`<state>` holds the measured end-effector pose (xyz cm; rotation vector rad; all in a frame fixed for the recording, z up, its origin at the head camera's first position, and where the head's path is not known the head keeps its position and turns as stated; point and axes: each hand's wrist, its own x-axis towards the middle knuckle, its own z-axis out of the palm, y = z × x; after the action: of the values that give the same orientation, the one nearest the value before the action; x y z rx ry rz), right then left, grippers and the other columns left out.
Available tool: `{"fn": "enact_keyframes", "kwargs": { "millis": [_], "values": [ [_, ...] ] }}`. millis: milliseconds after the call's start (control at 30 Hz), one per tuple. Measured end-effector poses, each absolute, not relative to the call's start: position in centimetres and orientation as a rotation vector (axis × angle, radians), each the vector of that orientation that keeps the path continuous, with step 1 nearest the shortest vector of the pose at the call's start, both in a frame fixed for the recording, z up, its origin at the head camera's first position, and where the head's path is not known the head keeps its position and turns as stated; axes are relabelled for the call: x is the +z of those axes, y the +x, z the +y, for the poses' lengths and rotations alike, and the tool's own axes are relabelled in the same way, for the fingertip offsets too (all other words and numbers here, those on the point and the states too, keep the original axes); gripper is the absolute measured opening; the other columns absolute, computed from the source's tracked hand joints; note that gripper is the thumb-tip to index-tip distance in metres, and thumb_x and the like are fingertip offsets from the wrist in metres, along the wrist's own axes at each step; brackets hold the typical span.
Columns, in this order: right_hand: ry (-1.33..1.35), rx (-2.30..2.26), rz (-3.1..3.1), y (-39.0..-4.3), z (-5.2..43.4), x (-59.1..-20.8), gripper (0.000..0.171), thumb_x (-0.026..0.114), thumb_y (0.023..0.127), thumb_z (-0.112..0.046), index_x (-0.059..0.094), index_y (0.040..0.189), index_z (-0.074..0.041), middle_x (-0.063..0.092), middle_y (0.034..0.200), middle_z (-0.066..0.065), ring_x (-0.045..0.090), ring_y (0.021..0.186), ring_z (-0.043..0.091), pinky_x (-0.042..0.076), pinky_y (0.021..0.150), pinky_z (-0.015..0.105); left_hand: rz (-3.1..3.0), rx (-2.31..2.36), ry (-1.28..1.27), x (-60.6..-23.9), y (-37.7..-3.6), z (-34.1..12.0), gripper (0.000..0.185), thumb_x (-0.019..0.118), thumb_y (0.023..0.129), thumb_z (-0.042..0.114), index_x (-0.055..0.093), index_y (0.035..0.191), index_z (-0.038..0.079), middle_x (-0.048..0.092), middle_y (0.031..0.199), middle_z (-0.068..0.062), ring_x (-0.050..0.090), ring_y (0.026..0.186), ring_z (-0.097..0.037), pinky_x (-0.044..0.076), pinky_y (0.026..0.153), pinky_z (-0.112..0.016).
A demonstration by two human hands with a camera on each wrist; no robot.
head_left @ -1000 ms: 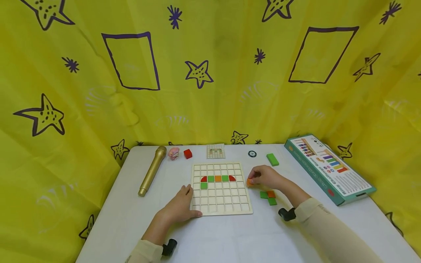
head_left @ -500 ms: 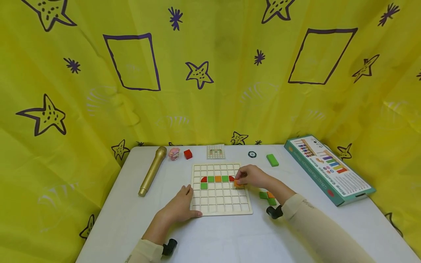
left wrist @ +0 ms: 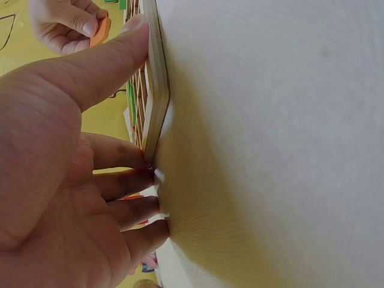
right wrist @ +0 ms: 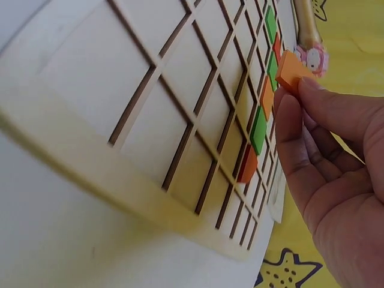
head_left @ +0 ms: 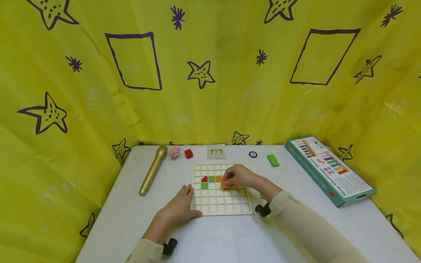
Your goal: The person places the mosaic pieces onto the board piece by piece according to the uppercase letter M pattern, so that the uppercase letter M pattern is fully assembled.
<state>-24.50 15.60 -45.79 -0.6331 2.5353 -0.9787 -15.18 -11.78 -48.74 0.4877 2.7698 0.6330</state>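
So your right hand (head_left: pixel 237 176) has come in over the wooden grid board (head_left: pixel 219 204) now. A second ago it was off the board's 3 o'clock edge, by the loose green and orange tiles on the white table (head_left: pixel 131 219); half a second ago it was crossing the right edge. Now it's parked over the third row, a bit right of centre.

It's pinching the orange tile (head_left: pixel 226 185) between thumb and fingertips, fingers curled. In the right wrist view the orange tile (right wrist: pixel 293 71) looks to be held just above the cells, not seated yet, though I can't tell for sure whether a corner touches.

My read: you've picked your piece and you're about to drop it in the row under the line of red, green and orange tiles (head_left: pixel 211 179) already laid. There's also a green tile (head_left: pixel 204 185) in that lower row, out at 9 o'clock from your fingers.

Your left hand (head_left: pixel 180 206) hasn't budged: fingers out straight, holding nothing, pressed against the board's 7 o'clock corner, thumb along the edge.

Pattern card (head_left: pixel 216 151) sits at 12 o'clock past the board.
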Motion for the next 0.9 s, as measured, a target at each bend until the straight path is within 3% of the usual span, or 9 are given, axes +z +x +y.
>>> {"fn": "enact_keyframes", "kwargs": {
  "millis": [400,900],
  "values": [
    [-0.713,-1.005,2.488,-24.4,12.4,-46.4,0.004,0.078,0.089,-0.014,0.075,0.091,-0.011,0.068,0.081,-0.007,0.06,0.078,0.012,0.053,0.073,0.027,2.764,0.625,0.499,-48.4,-15.2,-11.9,0.103,0.083,0.081,0.045,0.033,0.15,-0.012,0.029,0.159,-0.026,0.022,0.148,-0.044,0.031,0.115,-0.052],
    [-0.722,-1.003,2.465,-23.9,9.4,-46.9,0.005,0.077,0.09,-0.016,0.074,0.089,-0.012,0.067,0.083,-0.007,0.059,0.081,0.014,0.052,0.078,0.029,2.761,0.612,0.491,-48.4,-15.3,-11.8,0.103,0.082,0.081,0.047,0.034,0.15,-0.011,0.03,0.159,-0.026,0.023,0.148,-0.043,0.032,0.115,-0.052]
  ]
}}
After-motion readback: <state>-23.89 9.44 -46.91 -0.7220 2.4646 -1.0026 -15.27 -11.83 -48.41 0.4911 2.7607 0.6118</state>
